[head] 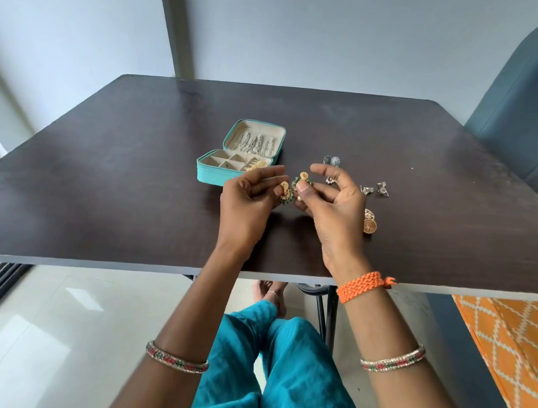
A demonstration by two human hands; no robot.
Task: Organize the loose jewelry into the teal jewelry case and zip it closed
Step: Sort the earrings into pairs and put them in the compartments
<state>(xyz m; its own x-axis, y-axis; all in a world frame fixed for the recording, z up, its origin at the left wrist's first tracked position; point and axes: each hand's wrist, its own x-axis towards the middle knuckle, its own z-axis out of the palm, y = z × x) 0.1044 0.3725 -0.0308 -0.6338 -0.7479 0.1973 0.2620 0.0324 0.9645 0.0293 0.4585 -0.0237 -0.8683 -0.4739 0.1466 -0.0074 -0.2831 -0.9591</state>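
Two gold-green earrings, I'm pinching one in my left hand (249,190) and its twin (302,181) in my right hand (330,198). Teal case (211,175) is lying open just left; loose pieces (370,222) waiting right. Mid-sorting; next probably seating this pair in a compartment.

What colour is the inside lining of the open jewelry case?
Cream lining inside the teal jewelry case, seen in the head view.

Head camera looks steeply down, close over the table (98,187).
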